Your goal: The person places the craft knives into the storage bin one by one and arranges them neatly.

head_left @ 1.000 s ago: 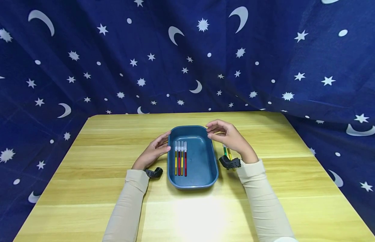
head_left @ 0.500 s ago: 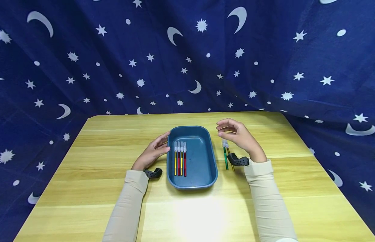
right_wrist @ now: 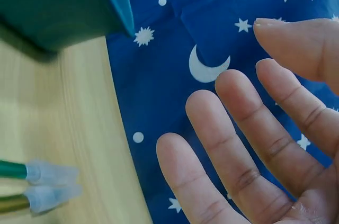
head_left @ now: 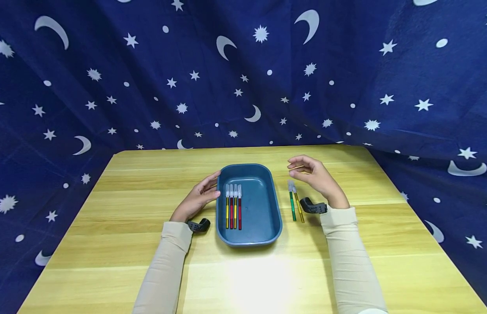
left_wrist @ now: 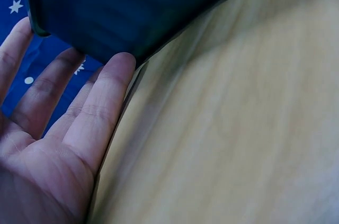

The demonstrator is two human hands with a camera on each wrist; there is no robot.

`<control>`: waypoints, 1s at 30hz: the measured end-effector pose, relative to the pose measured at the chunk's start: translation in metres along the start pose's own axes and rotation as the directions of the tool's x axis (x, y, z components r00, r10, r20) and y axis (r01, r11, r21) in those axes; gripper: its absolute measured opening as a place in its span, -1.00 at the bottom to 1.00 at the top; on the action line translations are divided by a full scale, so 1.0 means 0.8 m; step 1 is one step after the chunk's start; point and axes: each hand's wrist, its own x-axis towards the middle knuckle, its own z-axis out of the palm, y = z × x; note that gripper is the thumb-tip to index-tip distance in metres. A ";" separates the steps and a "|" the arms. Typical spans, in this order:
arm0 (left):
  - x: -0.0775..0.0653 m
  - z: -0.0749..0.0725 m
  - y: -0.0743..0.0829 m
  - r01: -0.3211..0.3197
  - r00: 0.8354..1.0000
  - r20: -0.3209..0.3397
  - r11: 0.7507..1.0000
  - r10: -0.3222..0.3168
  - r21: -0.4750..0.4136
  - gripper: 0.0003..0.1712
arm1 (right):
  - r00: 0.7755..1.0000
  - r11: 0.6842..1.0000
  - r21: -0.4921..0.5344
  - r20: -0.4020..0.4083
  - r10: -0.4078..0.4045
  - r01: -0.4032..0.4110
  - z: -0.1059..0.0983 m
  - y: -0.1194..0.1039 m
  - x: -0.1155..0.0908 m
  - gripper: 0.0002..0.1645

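My left hand (head_left: 197,199) rests against the left side of a blue plastic tray (head_left: 271,226), its fingers extended; in the left wrist view the fingertips touch the outer wall (left_wrist: 111,17). Inside the tray, several slim craft knives (head_left: 231,213) with clear caps and gold or red handles lie side by side along the left. To the tray's right, my right hand (head_left: 315,176) hovers with loosely bent fingers and nothing in them. Below it on the table lie a green craft knife (head_left: 292,205) and a gold craft knife (head_left: 298,205), caps pointing away from me and close together.
The wooden table (head_left: 149,174) reaches back to a dark blue curtain (head_left: 212,87) printed with moons and stars. A black wrist camera (head_left: 199,225) sits beside the tray's left side, and another wrist camera (head_left: 313,206) is beside the gold knife.
My right hand has moved away from the tray's right rim, out to the right, uncovering the green and gold craft knives. The left hand stays at the tray.
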 end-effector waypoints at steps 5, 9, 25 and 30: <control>-0.001 0.000 0.000 0.002 1.000 -0.003 1.000 -0.002 0.004 -0.15 | 0.999 0.999 0.016 -0.005 0.032 -0.032 -0.004 0.008 -0.001 -0.54; -0.001 0.000 -0.001 0.001 1.000 -0.005 1.000 -0.001 0.004 -0.15 | 0.999 0.998 0.029 -0.005 0.049 -0.049 -0.007 0.016 -0.001 -0.54; -0.002 0.003 0.004 0.005 1.000 -0.003 1.000 -0.005 -0.007 -0.14 | 0.985 0.980 0.101 0.058 0.164 -0.170 -0.010 0.048 -0.004 -0.41; -0.003 0.003 0.005 0.008 1.000 -0.008 1.000 -0.008 -0.006 -0.14 | 0.978 0.976 0.082 0.076 0.194 -0.200 -0.010 0.054 -0.004 -0.38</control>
